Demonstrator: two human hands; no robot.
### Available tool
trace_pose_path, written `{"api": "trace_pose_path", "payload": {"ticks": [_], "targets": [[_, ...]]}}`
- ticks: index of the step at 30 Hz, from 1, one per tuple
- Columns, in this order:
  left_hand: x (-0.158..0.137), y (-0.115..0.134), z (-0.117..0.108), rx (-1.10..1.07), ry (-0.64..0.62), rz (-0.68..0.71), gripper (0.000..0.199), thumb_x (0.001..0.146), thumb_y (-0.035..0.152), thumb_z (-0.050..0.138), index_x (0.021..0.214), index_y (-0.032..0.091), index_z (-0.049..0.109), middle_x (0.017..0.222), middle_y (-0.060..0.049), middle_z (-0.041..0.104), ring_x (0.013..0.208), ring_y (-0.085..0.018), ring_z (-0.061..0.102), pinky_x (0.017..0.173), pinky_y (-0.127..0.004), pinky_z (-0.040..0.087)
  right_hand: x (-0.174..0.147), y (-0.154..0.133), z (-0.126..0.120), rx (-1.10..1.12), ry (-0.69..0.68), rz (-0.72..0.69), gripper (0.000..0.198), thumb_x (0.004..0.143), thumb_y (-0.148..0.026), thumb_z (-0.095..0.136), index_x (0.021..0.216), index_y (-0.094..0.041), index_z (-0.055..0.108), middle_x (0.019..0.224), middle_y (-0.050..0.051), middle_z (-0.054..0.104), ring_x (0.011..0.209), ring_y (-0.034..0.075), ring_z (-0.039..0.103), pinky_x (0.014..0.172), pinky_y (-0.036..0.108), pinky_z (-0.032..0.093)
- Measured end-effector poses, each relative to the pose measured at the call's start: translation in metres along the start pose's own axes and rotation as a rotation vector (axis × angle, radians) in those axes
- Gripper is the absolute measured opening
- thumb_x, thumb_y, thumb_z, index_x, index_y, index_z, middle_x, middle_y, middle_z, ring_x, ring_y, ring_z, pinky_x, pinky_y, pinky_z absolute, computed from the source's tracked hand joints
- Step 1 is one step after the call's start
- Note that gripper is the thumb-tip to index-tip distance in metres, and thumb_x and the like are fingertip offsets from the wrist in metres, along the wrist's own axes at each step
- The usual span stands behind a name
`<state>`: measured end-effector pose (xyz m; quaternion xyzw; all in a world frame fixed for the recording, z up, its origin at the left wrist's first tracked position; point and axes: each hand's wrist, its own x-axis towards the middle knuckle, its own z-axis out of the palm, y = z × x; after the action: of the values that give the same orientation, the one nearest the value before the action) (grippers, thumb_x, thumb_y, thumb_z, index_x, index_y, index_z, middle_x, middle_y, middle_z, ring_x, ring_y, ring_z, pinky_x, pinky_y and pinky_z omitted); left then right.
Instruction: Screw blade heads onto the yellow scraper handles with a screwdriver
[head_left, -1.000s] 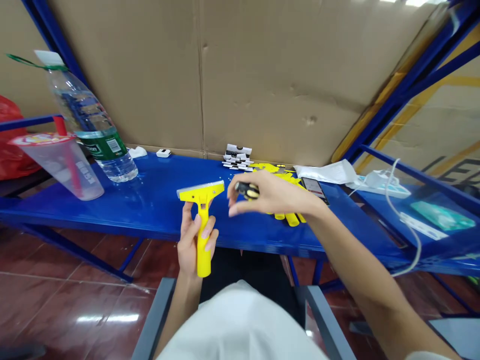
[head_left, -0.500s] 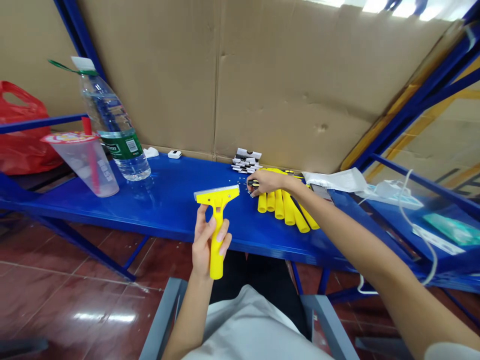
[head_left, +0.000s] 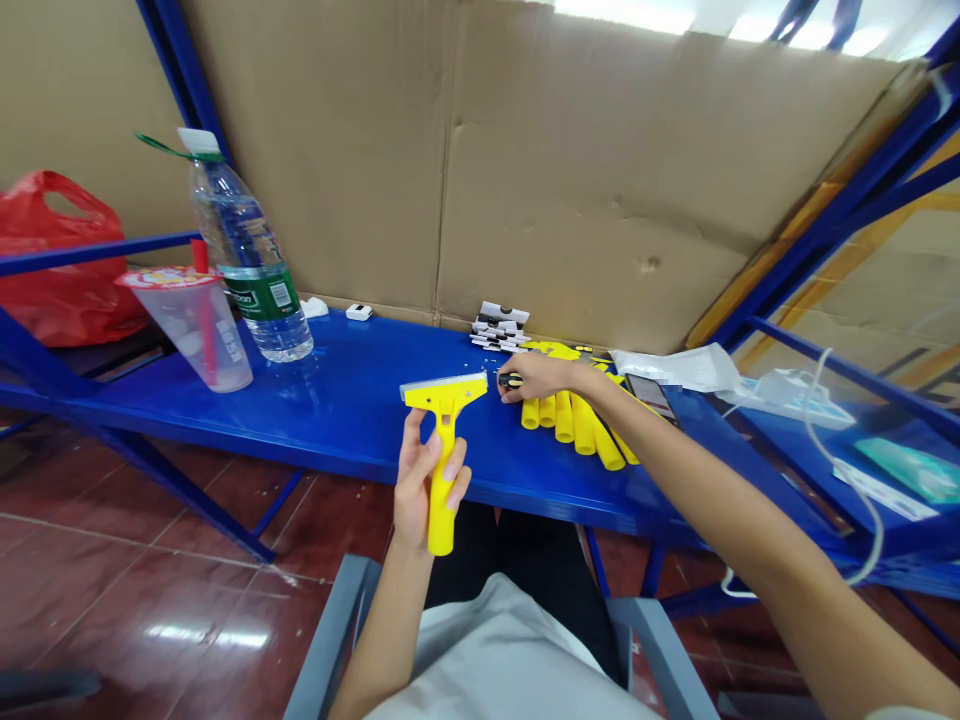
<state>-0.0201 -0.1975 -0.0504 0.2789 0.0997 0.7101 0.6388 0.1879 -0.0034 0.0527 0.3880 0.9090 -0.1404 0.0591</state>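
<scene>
My left hand [head_left: 426, 478] is wrapped round the handle of a yellow scraper [head_left: 444, 450], held upright above the front of the blue table. A pale blade strip runs along the scraper's wide head. My right hand [head_left: 536, 376] is closed on a small black-and-yellow tool [head_left: 511, 380], just right of the scraper head; most of the tool is hidden in the fingers. Several more yellow scrapers [head_left: 564, 420] lie in a row under and beside my right forearm, handles towards me. Tiny metal parts [head_left: 489, 364] are scattered left of my right fingers.
Black-and-white packets [head_left: 499, 328] stand against the cardboard wall [head_left: 562, 180]. On the left of the table [head_left: 337, 420] are a water bottle [head_left: 262, 290], a plastic cup [head_left: 187, 330] and a red bag [head_left: 60, 270]. A phone [head_left: 651, 396] and white packaging [head_left: 675, 368] lie right.
The whole view has shifted slightly. My right hand has drawn a little towards me, away from the tiny metal parts, still gripping the tool. The left hand keeps the scraper in nearly the same pose.
</scene>
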Motion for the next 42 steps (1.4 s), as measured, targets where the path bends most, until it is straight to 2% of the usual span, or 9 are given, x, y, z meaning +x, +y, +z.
{"api": "trace_pose_path", "payload": {"ticks": [6,8,10,13,16,20,23,36,42], "targets": [[0.001,0.000,-0.001,0.002,0.004,-0.007,0.046,0.099,0.029,0.078,0.141,0.041,0.065,0.132,-0.004,0.066,0.063,-0.004,0.047,0.041,-0.009,0.040,-0.002,-0.012,0.006,-0.165,0.108,0.053,0.014,0.096,-0.029,0.070,0.096,-0.017,0.078,0.092,0.009,0.080,0.077,0.022,0.065,0.070,0.031,0.040],[0.001,0.001,-0.001,-0.003,0.009,-0.006,0.044,0.099,0.028,0.078,0.139,0.040,0.066,0.129,-0.004,0.066,0.064,-0.005,0.048,0.042,-0.009,0.041,-0.009,-0.019,0.002,-0.201,0.186,0.057,0.019,0.102,-0.032,0.065,0.100,-0.016,0.077,0.097,0.012,0.080,0.082,0.024,0.068,0.073,0.032,0.042],[0.001,0.001,0.000,-0.003,0.021,-0.002,0.042,0.099,0.027,0.078,0.138,0.039,0.067,0.127,-0.004,0.066,0.065,-0.005,0.049,0.042,-0.010,0.041,-0.021,-0.029,-0.005,-0.188,0.326,0.038,0.023,0.105,-0.034,0.061,0.105,-0.016,0.075,0.104,0.015,0.080,0.091,0.026,0.071,0.080,0.033,0.045],[0.001,-0.001,0.004,0.012,0.050,0.005,0.041,0.098,0.028,0.079,0.137,0.037,0.067,0.128,-0.005,0.065,0.067,-0.006,0.051,0.042,-0.010,0.041,-0.046,-0.052,-0.017,-0.072,0.535,-0.084,0.019,0.104,-0.029,0.058,0.109,-0.017,0.072,0.116,0.015,0.080,0.102,0.028,0.073,0.091,0.035,0.049],[0.002,-0.004,0.008,0.027,0.077,0.019,0.041,0.097,0.028,0.081,0.135,0.036,0.067,0.122,-0.005,0.065,0.070,-0.006,0.054,0.042,-0.011,0.041,-0.068,-0.081,-0.023,0.033,0.656,-0.242,0.014,0.102,-0.026,0.059,0.106,-0.020,0.070,0.110,0.010,0.080,0.097,0.025,0.073,0.091,0.034,0.051],[0.001,-0.008,0.011,0.048,0.123,0.038,0.046,0.094,0.028,0.085,0.135,0.035,0.065,0.108,-0.002,0.066,0.071,-0.007,0.058,0.044,-0.012,0.042,-0.081,-0.114,-0.015,0.000,0.579,-0.345,0.008,0.100,-0.021,0.060,0.102,-0.022,0.068,0.102,0.007,0.078,0.090,0.022,0.068,0.084,0.033,0.049],[-0.001,-0.012,0.014,0.089,0.124,0.034,0.048,0.094,0.030,0.086,0.136,0.034,0.063,0.108,-0.002,0.068,0.071,-0.008,0.061,0.045,-0.014,0.044,-0.079,-0.127,-0.008,-0.026,0.514,-0.358,0.008,0.100,-0.017,0.060,0.102,-0.022,0.066,0.102,0.008,0.076,0.089,0.022,0.067,0.082,0.032,0.047],[-0.008,-0.020,0.027,0.166,0.109,-0.002,0.053,0.090,0.035,0.089,0.134,0.032,0.059,0.099,0.001,0.062,0.070,-0.011,0.066,0.044,-0.016,0.047,-0.063,-0.133,-0.006,-0.036,0.434,-0.343,0.010,0.103,-0.022,0.063,0.093,-0.021,0.063,0.093,0.005,0.070,0.079,0.019,0.058,0.074,0.030,0.039],[-0.008,-0.020,0.024,0.162,0.099,-0.041,0.057,0.092,0.035,0.087,0.139,0.031,0.054,0.098,0.001,0.064,0.064,-0.010,0.065,0.044,-0.018,0.048,-0.061,-0.130,-0.004,-0.036,0.412,-0.312,0.013,0.109,-0.028,0.060,0.100,-0.020,0.066,0.100,0.008,0.074,0.086,0.021,0.065,0.079,0.031,0.045]]}}
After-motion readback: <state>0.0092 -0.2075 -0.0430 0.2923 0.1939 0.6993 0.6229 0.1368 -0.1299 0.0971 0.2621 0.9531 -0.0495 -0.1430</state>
